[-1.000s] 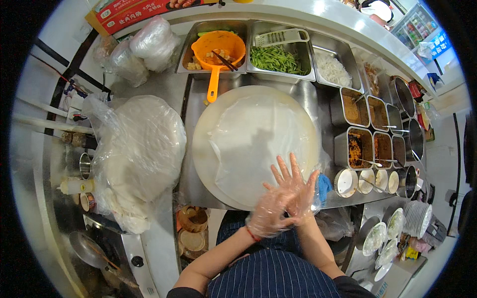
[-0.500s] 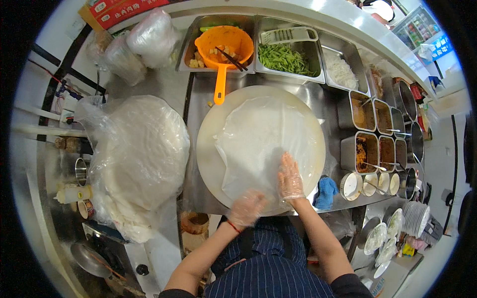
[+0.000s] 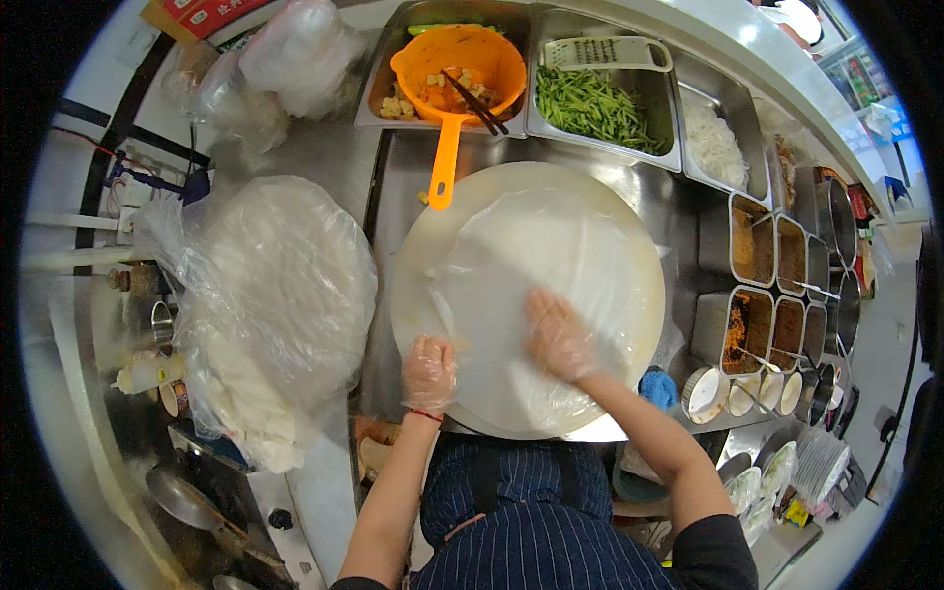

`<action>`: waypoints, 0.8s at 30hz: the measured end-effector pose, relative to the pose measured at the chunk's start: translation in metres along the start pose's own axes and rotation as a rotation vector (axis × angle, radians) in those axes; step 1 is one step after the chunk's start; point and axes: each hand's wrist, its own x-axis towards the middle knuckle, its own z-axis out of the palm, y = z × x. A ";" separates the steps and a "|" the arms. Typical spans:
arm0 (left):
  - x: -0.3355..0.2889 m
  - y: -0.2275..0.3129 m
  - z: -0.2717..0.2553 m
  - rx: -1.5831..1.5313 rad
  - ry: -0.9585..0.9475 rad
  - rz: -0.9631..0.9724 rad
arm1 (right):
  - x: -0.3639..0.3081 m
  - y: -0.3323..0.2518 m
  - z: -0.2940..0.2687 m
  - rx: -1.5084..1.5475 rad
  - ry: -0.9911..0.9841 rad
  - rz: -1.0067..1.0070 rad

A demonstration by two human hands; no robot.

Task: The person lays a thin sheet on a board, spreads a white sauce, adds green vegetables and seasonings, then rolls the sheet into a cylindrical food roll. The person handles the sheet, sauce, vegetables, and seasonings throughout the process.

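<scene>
A thin, translucent white sheet [image 3: 511,265] lies spread over a large round board [image 3: 418,256], with wrinkles along its left side. My right hand [image 3: 559,336], in a clear plastic glove, rests flat on the middle of the sheet, fingers stretched and slightly blurred. At the board's lower left edge, my gloved left hand [image 3: 429,372] is closed with curled fingers beside the sheet's edge. What those fingers hold, if anything, is hidden.
Left of the board sits a plastic-covered stack of round white sheets [image 3: 280,285]. An orange strainer [image 3: 457,74] with chopsticks and a tray of green shreds [image 3: 595,108] stand behind. Sauce tins [image 3: 752,241] and a blue cloth [image 3: 657,388] lie right.
My left hand has moved left to the board's lower left edge and closed. My right hand has slid left and slightly up over the sheet. The view has shifted a little.
</scene>
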 end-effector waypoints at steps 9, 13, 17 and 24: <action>0.043 -0.004 -0.013 -0.048 0.152 -0.112 | -0.017 0.026 0.035 0.027 0.038 -0.362; 0.055 -0.005 -0.018 -0.004 0.093 -0.222 | 0.025 0.031 -0.018 -0.014 0.231 0.042; 0.070 0.001 -0.006 0.023 0.169 -0.167 | 0.014 -0.028 0.005 0.182 -0.160 -0.255; 0.071 -0.008 -0.002 -0.073 0.162 -0.214 | -0.005 0.023 -0.011 0.000 -0.112 -0.046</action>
